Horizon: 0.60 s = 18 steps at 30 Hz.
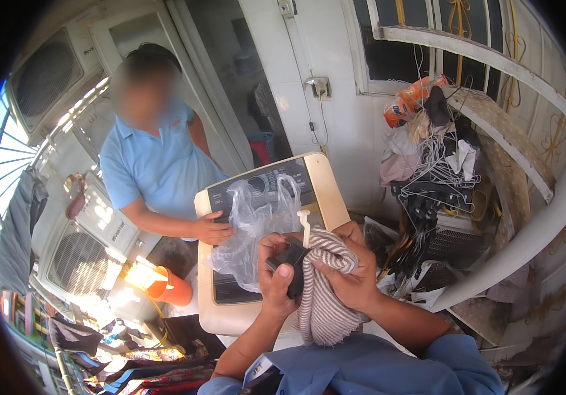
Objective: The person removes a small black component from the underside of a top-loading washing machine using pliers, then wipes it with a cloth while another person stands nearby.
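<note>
My left hand (275,273) is closed around a black boxy part (291,258), thumb on its near face. A cream rod with a hooked tip (304,227) stands up beside the black part; whether they are joined I cannot tell. A grey-and-white striped cloth (327,306) is bunched in my right hand (352,276), pressed close against the black part, and its lower end hangs toward my shirt. Below and beyond my hands, a clear plastic bag (250,227) lies crumpled on the beige-rimmed washing machine (330,191).
Across the machine stands a person in a blue shirt (158,168), one hand (214,228) at the bag's edge. An orange bucket (171,286) sits at left near clothes on a rack (138,372). Wire hangers (437,164) pile up at right under a curved white stair rail (493,56).
</note>
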Motion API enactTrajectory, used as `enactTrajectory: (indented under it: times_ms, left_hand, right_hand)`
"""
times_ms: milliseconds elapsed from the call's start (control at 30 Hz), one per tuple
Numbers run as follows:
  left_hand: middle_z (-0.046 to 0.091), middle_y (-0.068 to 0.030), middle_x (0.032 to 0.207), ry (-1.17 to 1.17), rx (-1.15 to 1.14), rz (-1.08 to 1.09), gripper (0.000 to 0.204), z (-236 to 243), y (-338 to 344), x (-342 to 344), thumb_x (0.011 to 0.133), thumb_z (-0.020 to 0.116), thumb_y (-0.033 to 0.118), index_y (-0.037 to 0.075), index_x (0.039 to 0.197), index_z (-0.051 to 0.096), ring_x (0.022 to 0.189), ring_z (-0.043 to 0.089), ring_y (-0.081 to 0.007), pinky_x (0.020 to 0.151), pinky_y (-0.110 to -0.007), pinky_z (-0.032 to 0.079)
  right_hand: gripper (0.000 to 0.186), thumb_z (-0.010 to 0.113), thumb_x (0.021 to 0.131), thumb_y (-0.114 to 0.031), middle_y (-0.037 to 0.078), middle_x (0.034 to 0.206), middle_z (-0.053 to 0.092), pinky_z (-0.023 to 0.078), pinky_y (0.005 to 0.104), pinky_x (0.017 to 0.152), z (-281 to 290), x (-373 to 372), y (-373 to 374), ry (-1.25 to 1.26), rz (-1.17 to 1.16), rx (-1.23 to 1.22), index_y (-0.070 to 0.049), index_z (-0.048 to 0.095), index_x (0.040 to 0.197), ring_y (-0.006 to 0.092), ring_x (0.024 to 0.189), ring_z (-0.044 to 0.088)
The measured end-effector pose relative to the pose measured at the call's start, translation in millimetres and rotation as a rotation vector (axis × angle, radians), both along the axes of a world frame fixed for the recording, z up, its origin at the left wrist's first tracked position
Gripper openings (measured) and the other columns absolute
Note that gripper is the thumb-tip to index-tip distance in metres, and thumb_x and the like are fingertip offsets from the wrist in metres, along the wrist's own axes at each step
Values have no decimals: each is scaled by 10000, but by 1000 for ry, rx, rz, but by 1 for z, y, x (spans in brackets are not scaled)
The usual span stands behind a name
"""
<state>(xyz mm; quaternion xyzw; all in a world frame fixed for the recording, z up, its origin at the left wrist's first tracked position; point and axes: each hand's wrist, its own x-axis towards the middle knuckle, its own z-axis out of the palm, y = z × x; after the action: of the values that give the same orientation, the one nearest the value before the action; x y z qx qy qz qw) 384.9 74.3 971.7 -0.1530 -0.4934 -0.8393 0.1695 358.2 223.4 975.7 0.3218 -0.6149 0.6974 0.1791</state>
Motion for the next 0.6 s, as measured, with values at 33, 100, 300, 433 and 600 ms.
enactTrajectory:
  times_ms: [33, 100, 300, 433, 600]
  left_hand:
    - [553, -146, 1193, -32, 33, -4, 686, -2, 1, 1, 834, 778, 441, 67, 1279, 413, 1055, 587, -194, 918, -321, 491]
    - [557, -136, 1169, -86, -21, -53, 758, 1, -8, -1, 846, 748, 559, 62, 1299, 399, 1036, 596, -182, 909, -306, 495]
    - [585, -142, 1191, -17, -274, 145, 720, -9, 4, -15, 947, 568, 657, 53, 1312, 426, 1062, 599, -169, 933, -293, 489]
    - [632, -123, 1167, -234, 127, -69, 722, -2, 3, -16, 1021, 298, 689, 68, 1359, 445, 1038, 634, -194, 944, -322, 507]
    - [634, -122, 1181, -345, 268, 18, 891, -3, -5, -13, 983, 188, 761, 1, 1274, 550, 1095, 618, -228, 985, -366, 499]
  right_hand:
    - [246, 741, 899, -97, 101, 1169, 569, 460, 296, 902, 2, -1, 2, -187, 135, -63, -3, 689, 1120, 185, 1056, 577]
    - [227, 728, 923, -129, 103, 1171, 577, 468, 301, 899, 9, -12, 8, -562, 406, -190, -1, 697, 1108, 194, 1050, 590]
    - [262, 703, 965, -208, 80, 1125, 620, 468, 302, 921, -8, -14, -9, -286, -22, -108, -4, 651, 1123, 153, 1093, 580]
    - [272, 761, 899, -192, 107, 1053, 551, 462, 317, 902, -8, -16, -5, -368, -101, -206, -17, 690, 1093, 208, 1000, 557]
    - [551, 793, 755, -38, 139, 1184, 416, 472, 354, 964, 2, -23, 1, 288, -56, 438, -82, 662, 1288, 296, 1146, 486]
